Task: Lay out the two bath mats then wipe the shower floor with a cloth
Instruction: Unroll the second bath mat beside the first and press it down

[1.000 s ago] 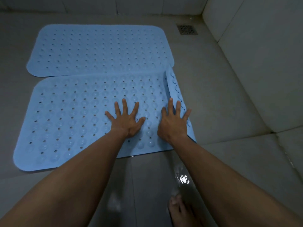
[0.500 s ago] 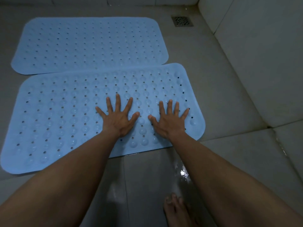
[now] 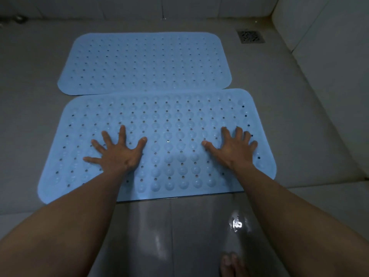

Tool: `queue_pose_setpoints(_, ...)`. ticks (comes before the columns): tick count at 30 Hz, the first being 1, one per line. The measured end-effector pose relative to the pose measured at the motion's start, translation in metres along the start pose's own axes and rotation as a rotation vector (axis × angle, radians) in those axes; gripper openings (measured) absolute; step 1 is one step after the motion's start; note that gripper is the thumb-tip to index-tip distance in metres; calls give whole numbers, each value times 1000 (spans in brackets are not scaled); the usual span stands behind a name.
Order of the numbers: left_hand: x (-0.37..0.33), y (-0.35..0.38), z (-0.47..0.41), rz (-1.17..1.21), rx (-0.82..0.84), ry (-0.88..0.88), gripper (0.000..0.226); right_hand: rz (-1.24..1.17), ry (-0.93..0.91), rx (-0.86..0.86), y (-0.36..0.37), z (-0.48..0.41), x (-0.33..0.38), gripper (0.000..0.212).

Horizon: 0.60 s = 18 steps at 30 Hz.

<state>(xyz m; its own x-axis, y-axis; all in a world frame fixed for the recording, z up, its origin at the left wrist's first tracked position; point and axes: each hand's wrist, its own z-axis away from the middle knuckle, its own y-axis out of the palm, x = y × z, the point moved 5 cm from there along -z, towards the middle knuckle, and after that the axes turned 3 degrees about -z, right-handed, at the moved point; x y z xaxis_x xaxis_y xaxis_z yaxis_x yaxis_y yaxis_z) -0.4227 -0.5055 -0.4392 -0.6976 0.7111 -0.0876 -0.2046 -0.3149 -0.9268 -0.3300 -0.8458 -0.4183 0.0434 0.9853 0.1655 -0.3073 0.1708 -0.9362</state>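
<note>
Shower floor [image 3: 30, 120], grey tile in dim light, shows bare at far left, leaving open room beside both mats. Two pale blue bath mats lie flat with their long sides running left to right: the far mat [image 3: 145, 62] and the near mat [image 3: 169, 116], which sits shifted slightly right. Their long edges meet, and whether one overlaps the other is hard to tell. Both are dotted with small holes and round bumps. The left hand [image 3: 117, 154] lies flat on the near mat's left half, fingers spread, gripping nothing. The right hand [image 3: 233, 148] lies the same way near the mat's right end, well apart from the left. One bare foot [image 3: 232, 264], cut off by the bottom edge, stands on wet, shiny tile. One square drain [image 3: 250, 36] sits in the far right corner, apart from the mats. A wall [image 3: 329, 56] rises at right.
</note>
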Motion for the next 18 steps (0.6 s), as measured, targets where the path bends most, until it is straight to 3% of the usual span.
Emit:
queue_pose_setpoints(5,18,-15,-14,26,-136,-27,98,-27,39,170,8,-20,-5,117)
queue_pose_setpoints(10,43,-10,-31,20,1,-70,113,6,31,191,13,-16,1,114)
queue_pose_setpoints(18,60,-15,-35,28,49,-77,113,51,40,233,18,-11,20,125)
